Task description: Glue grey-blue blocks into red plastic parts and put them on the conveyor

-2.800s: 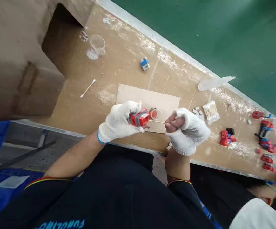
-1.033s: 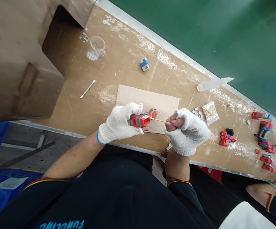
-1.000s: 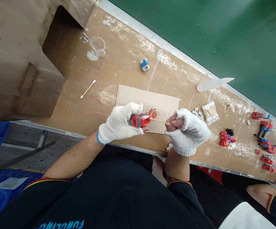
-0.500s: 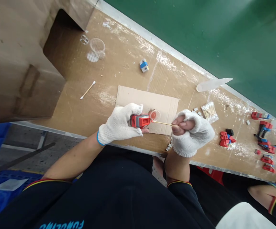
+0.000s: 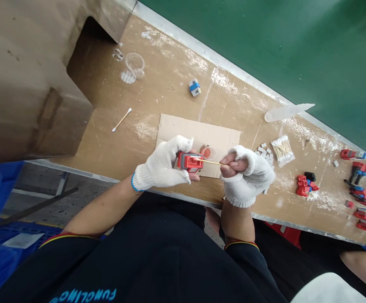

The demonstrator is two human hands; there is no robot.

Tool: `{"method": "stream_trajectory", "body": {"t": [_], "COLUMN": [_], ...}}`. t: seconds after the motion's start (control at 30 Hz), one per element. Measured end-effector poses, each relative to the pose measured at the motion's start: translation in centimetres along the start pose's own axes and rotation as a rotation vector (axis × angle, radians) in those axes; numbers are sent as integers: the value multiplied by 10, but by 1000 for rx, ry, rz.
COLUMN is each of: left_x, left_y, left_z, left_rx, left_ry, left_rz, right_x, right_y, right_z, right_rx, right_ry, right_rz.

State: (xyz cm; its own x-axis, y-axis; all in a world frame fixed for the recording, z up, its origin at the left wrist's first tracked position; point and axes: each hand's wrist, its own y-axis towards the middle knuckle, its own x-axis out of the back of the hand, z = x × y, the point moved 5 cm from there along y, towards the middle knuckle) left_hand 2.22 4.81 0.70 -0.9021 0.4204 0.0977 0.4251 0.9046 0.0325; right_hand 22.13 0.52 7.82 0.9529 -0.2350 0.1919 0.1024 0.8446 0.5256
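Note:
My left hand (image 5: 166, 162), in a white knit glove with bare fingertips, is closed round a small red and grey plastic toy part (image 5: 191, 161). Between thumb and fingers of my right hand (image 5: 246, 172), gloved the same way, is the thin stick of a cotton swab (image 5: 212, 162). The swab's tip reaches into the recess on the toy part's face. Just behind the part, a small clear cup with red liquid (image 5: 207, 152) stands on a piece of cardboard (image 5: 183, 125).
A blue and white block (image 5: 194, 87), a loose cotton swab (image 5: 121, 120) and a clear lid (image 5: 134, 64) lie further back. To the right are a bag of swabs (image 5: 283, 150), a white plastic bottle (image 5: 287, 112) and red toy parts (image 5: 303, 186). A large box (image 5: 28, 84) stands left.
My right hand has moved left, bringing the swab's tip from beside the cup into the toy part's recess. Small white pieces behind the right hand are now more exposed.

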Motion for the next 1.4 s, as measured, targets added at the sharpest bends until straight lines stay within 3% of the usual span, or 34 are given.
{"method": "stream_trajectory", "body": {"t": [0.2, 0.6, 0.67, 0.8, 0.87, 0.97, 1.1, 1.23, 1.33, 1.4], "left_x": [2, 1, 2, 2, 3, 7, 12, 16, 21, 24], "left_y": [2, -2, -2, -3, -3, -4, -4, 1, 5, 7], "left_z": [-4, -2, -4, -3, -3, -2, 0, 7, 13, 17], "left_rx": [-45, -12, 1, 36, 12, -51, -112, -152, -153, -118], "left_ry": [4, -9, -20, -14, -22, -65, -176, -283, -357, -420], "left_rz": [15, -8, -13, -20, -27, -65, -128, -284, -427, -494], "right_x": [0, 10, 21, 58, 69, 66, 36, 9, 18, 38], "right_y": [1, -4, -1, 1, 2, 4, 11, 12, 10, 17], "right_z": [2, -3, -4, -3, -5, -4, -2, -12, -13, -14], "right_rx": [13, 0, 46, 287, 265, 161, 146, 152, 126, 71], "right_ry": [-32, -142, -146, -98, -95, -177, -352, -532, -482, -435], "right_rz": [13, -24, -95, -229, -152, 51, 328, 582, 703, 676]}}
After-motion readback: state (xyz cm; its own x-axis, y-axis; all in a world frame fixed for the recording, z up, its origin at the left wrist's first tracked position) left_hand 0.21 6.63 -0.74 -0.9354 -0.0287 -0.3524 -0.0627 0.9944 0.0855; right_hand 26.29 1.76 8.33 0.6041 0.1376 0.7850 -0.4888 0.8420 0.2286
